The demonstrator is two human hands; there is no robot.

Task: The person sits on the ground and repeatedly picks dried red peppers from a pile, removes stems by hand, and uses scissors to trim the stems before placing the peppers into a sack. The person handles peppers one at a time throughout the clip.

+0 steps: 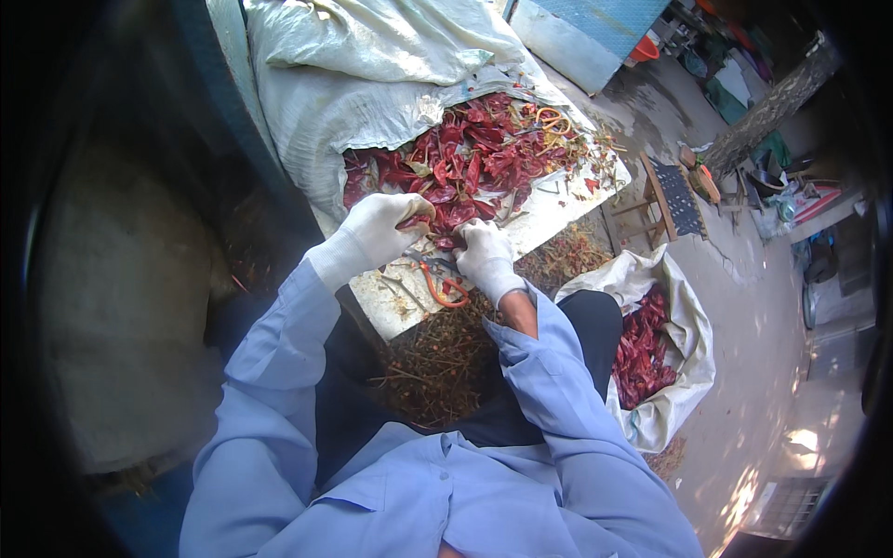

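Observation:
My left hand (377, 232), in a white glove, is curled round a dried red pepper (412, 221) over a pale board (395, 316). Just right of it my right hand (486, 256), also gloved, is closed at the near edge of the pepper pile (465, 158); what its fingers hold is hidden. Orange-handled scissors (445, 299) lie on the board below my hands, and another orange-handled pair (553, 121) lies at the pile's far right. A white sack (307, 130) partly covers the pile.
An open white sack (686, 372) of red peppers stands by my right leg. Stems and scraps (428, 363) litter the ground below the board. A low woven stool (676, 195), a tree trunk (763, 107) and clutter are at the right. A blue panel (577, 33) is behind.

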